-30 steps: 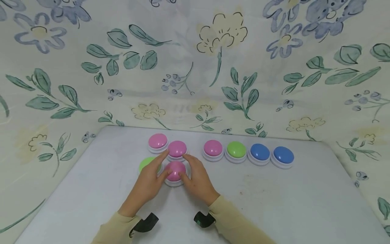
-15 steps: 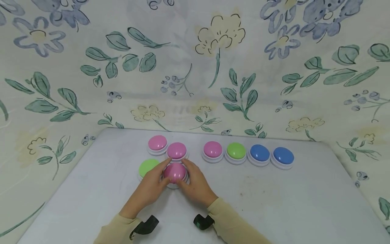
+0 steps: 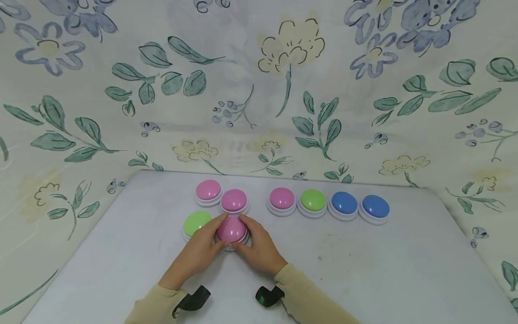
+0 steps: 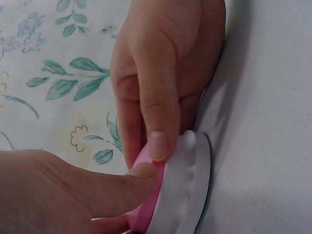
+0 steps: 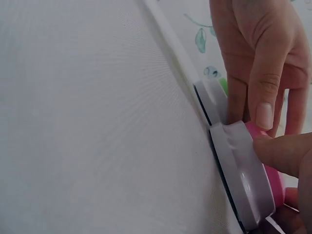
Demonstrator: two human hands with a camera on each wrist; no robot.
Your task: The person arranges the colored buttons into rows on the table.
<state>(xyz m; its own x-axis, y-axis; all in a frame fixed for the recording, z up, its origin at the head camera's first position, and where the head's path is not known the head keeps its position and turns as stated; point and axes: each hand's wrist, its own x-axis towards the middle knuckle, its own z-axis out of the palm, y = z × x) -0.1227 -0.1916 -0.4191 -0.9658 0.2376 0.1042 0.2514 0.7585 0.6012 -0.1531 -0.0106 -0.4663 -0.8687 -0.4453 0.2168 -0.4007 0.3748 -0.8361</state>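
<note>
Both hands grip a pink push button [image 3: 231,229] with a white round base. My left hand [image 3: 198,249] curls round its left side and my right hand [image 3: 261,247] round its right side. Index fingers lie at the far edge of the dome, thumbs close together at the near edge. In the left wrist view the thumbs sit on the pink dome [image 4: 146,209] just above the white base [image 4: 185,180]. The right wrist view has the base [image 5: 243,175] standing flat on the table. Left of it, a green button [image 3: 196,222] is partly covered by my left hand.
Right behind the held button stands a pink button [image 3: 234,200], with another pink button [image 3: 208,190] at its left. Farther right, a row holds a pink button [image 3: 282,199], a green button [image 3: 313,200] and two blue buttons [image 3: 344,203]. A floral cloth [image 3: 243,90] hangs behind the white table [image 3: 364,274].
My thumbs have slid down from the dome to its near edge. The index fingers have come in closer round the far edge. The other buttons stay in place.
</note>
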